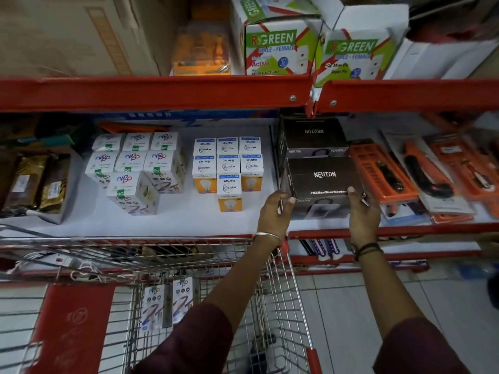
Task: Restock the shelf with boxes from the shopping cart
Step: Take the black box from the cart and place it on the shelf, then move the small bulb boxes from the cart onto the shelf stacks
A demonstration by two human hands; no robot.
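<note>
A black Neuton box (322, 178) sits at the front of the white middle shelf (194, 217). My left hand (274, 210) grips its left side and my right hand (363, 211) grips its right side. A second black Neuton box (313, 136) stands right behind it on the same shelf. Below, the wire shopping cart (280, 292) holds two white bulb boxes (167, 302) standing upright inside.
White Nippo boxes (135, 168) and Wipro Garnet bulb boxes (228, 168) stand in groups left of my hands. Orange blister-packed tools (421, 174) lie to the right. Green-and-white boxes (275, 49) fill the upper shelf above the red shelf rail (162, 93).
</note>
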